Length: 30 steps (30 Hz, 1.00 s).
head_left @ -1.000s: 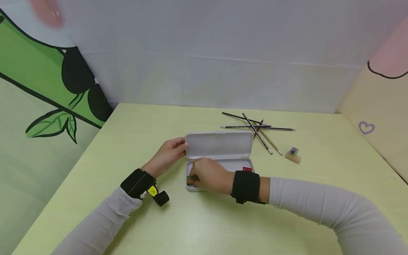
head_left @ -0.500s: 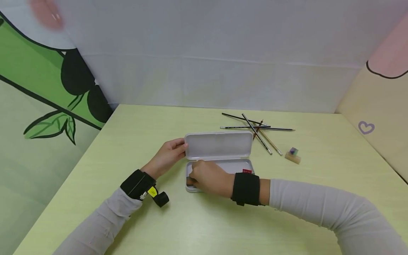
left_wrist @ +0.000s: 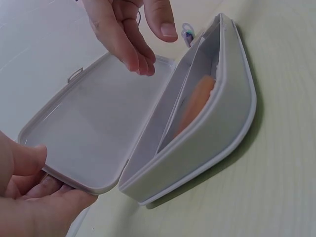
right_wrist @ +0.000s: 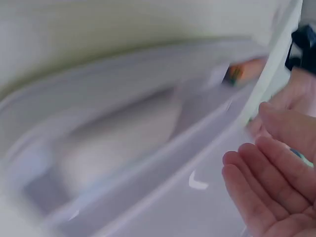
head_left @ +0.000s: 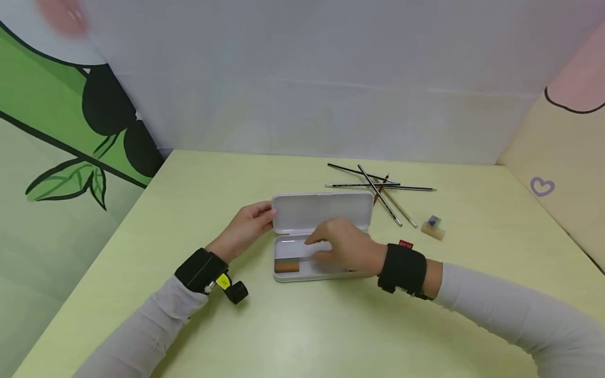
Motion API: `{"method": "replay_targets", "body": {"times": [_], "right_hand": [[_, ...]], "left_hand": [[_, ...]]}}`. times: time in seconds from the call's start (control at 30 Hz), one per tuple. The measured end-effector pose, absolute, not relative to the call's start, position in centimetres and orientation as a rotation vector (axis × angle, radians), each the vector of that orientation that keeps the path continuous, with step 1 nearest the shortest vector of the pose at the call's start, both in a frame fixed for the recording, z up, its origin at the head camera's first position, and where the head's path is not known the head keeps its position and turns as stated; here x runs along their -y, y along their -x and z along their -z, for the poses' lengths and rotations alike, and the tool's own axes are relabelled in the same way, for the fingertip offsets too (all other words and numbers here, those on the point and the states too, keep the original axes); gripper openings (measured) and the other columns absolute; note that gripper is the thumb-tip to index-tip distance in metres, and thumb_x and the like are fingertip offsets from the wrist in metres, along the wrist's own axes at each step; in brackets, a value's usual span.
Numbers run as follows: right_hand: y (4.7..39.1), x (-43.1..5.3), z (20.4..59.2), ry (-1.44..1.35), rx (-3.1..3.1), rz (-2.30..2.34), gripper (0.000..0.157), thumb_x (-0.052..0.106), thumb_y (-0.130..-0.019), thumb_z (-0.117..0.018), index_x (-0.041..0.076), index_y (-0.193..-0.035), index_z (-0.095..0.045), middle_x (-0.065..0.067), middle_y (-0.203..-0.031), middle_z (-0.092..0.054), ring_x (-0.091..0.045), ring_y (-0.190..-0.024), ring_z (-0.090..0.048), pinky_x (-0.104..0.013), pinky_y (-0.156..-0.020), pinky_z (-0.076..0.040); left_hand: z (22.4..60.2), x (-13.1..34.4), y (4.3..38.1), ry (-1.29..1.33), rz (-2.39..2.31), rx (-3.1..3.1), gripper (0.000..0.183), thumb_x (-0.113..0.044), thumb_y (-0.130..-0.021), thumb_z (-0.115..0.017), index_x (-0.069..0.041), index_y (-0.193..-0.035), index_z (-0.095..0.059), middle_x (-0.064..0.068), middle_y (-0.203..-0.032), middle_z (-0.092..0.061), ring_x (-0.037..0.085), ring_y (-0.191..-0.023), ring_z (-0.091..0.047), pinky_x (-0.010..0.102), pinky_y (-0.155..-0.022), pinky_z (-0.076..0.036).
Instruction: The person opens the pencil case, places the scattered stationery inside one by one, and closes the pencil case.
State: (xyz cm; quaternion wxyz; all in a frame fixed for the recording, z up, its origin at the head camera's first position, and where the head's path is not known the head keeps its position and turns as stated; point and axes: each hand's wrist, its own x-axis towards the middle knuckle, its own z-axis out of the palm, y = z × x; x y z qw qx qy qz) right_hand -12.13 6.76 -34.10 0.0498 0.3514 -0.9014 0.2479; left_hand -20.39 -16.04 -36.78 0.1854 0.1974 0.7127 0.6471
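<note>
A light grey pencil case stands open on the table, its lid (head_left: 321, 207) raised at the back and its divided base (head_left: 309, 277) in front. My left hand (head_left: 246, 231) pinches the lid's left edge between thumb and fingers, as the left wrist view (left_wrist: 44, 197) also shows. An orange-brown block (head_left: 286, 266) lies in the front compartment at the left end. My right hand (head_left: 347, 247) hovers over the base with loosely bent fingers and holds nothing. In the right wrist view a blurred pale block (right_wrist: 123, 143) lies in the same compartment; the hand hides it from the head view.
Several pencils (head_left: 380, 191) lie crossed behind the case on the right. Nearer the right side are a beige block (head_left: 432, 231) and a small purple-green piece (head_left: 434, 221). A red tag (head_left: 405, 244) shows by the right wristband. A white wall rises behind the table.
My right hand has let go of the orange-brown block at the case's left end and moved up and right, uncovering it. The left hand keeps its hold on the lid.
</note>
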Motion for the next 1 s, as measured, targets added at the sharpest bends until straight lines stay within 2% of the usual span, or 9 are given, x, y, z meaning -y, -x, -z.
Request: {"method": "replay_targets", "body": {"times": [0.33,0.57,0.83,1.0], "right_hand": [[12.3,-15.1,32.3,-0.727,2.607,-0.438,0.027,0.010,-0.075,-0.073,0.004,-0.101,-0.068,-0.010,-0.097,-0.068,-0.021,-0.092,-0.061,-0.040,-0.079,-0.054],[12.9,-19.9,31.5,-0.558,2.565,-0.382,0.030,0.007,-0.074,-0.072,0.001,-0.103,-0.066,-0.015,-0.097,-0.068,-0.026,-0.089,-0.061,-0.045,-0.076,-0.053],[13.3,-23.9,32.5,-0.443,2.641,-0.357,0.028,0.005,-0.074,-0.071,-0.002,-0.101,-0.066,-0.019,-0.095,-0.067,-0.031,-0.087,-0.060,-0.049,-0.076,-0.051],[13.9,-26.3,33.3,-0.487,2.711,-0.342,0.026,0.005,-0.073,-0.073,-0.002,-0.097,-0.067,-0.019,-0.092,-0.068,-0.031,-0.086,-0.061,-0.048,-0.075,-0.053]], "left_hand": [[36.2,17.5,19.8,-0.501,-1.754,-2.048,0.047,-0.018,-0.098,-0.041,0.002,-0.139,-0.030,0.019,-0.139,-0.037,0.022,-0.124,-0.039,0.033,-0.104,-0.037],[35.3,18.5,19.7,-0.486,-1.747,-2.069,0.048,-0.019,-0.098,-0.041,0.003,-0.139,-0.029,0.019,-0.138,-0.037,0.022,-0.124,-0.039,0.033,-0.105,-0.036],[35.6,18.7,19.5,-0.445,-1.749,-2.067,0.048,-0.018,-0.098,-0.040,0.003,-0.139,-0.028,0.020,-0.140,-0.036,0.023,-0.124,-0.038,0.034,-0.105,-0.036],[35.7,18.5,19.4,-0.438,-1.758,-2.056,0.047,-0.018,-0.098,-0.040,0.003,-0.139,-0.028,0.020,-0.140,-0.035,0.023,-0.125,-0.037,0.034,-0.105,-0.035]]}}
